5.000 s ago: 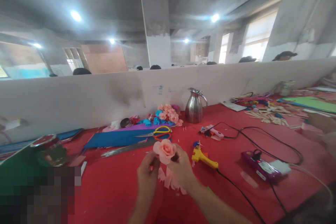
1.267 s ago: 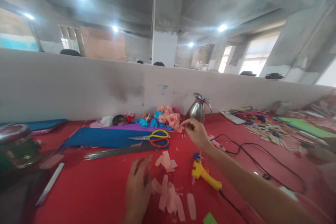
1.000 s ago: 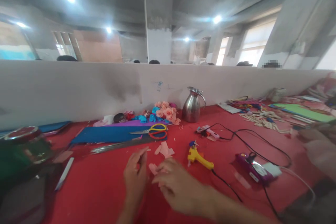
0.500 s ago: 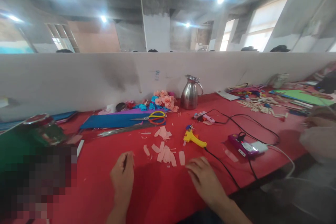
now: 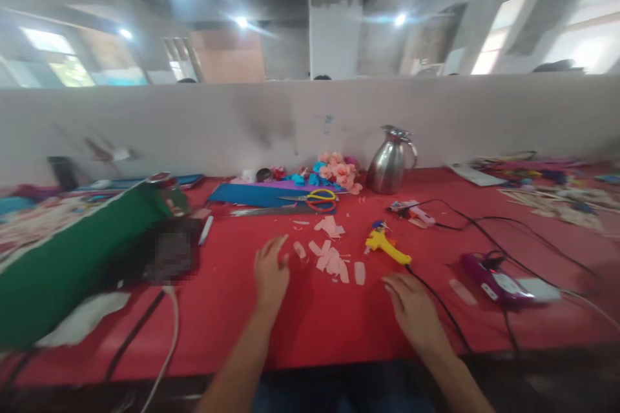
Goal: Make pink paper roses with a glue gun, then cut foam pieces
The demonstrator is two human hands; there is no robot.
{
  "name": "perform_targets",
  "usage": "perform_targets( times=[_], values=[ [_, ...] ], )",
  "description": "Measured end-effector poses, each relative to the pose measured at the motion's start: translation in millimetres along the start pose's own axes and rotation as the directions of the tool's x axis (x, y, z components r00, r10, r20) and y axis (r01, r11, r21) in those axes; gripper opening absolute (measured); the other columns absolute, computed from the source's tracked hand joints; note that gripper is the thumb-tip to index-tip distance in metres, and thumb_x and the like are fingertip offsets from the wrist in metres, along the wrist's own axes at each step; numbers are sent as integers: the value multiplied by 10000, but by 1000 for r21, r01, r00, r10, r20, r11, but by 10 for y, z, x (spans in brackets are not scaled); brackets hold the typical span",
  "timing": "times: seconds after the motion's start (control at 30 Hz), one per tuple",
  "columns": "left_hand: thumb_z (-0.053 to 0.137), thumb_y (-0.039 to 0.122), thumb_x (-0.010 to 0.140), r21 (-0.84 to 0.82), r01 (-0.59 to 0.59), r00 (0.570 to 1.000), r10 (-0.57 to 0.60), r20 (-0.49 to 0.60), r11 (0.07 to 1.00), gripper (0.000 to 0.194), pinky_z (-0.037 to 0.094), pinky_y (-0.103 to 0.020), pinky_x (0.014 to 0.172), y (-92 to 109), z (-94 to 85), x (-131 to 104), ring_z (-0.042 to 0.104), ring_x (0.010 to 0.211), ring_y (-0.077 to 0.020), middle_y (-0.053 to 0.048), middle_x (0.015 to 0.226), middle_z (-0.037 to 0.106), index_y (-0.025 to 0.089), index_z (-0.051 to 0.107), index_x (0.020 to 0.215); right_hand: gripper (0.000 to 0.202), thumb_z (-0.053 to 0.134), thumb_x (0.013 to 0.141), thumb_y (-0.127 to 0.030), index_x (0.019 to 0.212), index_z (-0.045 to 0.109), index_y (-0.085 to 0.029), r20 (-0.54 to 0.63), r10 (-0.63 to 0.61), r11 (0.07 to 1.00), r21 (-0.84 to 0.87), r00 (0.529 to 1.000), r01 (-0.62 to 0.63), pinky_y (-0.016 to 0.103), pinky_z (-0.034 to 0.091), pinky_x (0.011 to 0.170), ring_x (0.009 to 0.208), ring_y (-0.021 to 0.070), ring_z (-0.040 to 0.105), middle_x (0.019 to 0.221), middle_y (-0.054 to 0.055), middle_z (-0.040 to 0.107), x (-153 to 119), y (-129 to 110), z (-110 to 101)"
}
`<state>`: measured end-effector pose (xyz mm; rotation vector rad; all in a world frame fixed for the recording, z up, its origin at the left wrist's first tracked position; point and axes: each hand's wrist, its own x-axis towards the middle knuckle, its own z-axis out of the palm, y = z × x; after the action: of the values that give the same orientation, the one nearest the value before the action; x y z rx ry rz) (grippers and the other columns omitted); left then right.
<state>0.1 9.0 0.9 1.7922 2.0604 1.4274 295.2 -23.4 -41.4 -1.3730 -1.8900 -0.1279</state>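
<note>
Pink paper pieces [image 5: 332, 259] lie scattered on the red table [image 5: 310, 329]. Just left of them is my left hand [image 5: 272, 271], thumb and fingers apart, holding nothing. My right hand [image 5: 411, 303] rests low over the table, right of the pieces, its fingers loosely curved with nothing visible in them. Behind it lies a yellow glue gun [image 5: 390, 249] with a black cord. Scissors [image 5: 317, 199] with yellow and orange handles lie on blue sheets [image 5: 242, 194]. Peach and blue paper flowers [image 5: 339, 173] are piled beside them.
A steel jug [image 5: 387, 164] stands by the white partition [image 5: 203, 129]. At right are a purple power strip [image 5: 498, 279], cables and a pink device [image 5: 416, 213]. A green panel [image 5: 72, 264] stands at left, with a white marker [image 5: 206, 230] and a blurred dark object nearby.
The view has swung left, so the table things appear shifted right. My left hand has opened and moved closer to the paper pieces. My right hand stays near the glue gun.
</note>
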Motion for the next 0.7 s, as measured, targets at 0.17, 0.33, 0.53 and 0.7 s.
perform_targets(
  times=[0.17,0.33,0.53,0.7],
  values=[
    [547,90,754,-19,44,995,-42,90,999,435,412,-385,983,16,-9,-157,537,1110,-196,-75,1162,624,231,616,1159,292,410,912,-335,915,663,-188,-54,-89,996,-19,995,88,432,472,822,876,254,607,922,108,683,-98,94,-22],
    [450,121,822,-154,110,989,-93,113,982,291,510,-329,808,58,-134,-229,644,808,-162,-63,895,699,193,670,998,288,409,915,-342,972,668,-232,-126,-166,986,-23,978,164,400,470,790,786,237,633,850,78,703,-137,76,-96],
    [538,222,804,14,126,968,-126,219,992,453,356,-441,1038,-33,-31,-37,483,1230,-270,-152,1301,558,159,546,1253,235,536,854,-192,1051,649,-250,-150,-394,915,30,907,402,373,474,782,727,207,627,781,42,700,-9,-264,-12],
    [462,134,819,-245,255,929,-167,330,935,530,434,-383,978,-231,166,109,560,1156,-202,-125,1360,512,201,441,1344,271,502,848,-93,1039,642,-224,-8,-518,843,162,855,512,330,499,715,621,158,578,658,20,651,117,-687,-23]
  ],
)
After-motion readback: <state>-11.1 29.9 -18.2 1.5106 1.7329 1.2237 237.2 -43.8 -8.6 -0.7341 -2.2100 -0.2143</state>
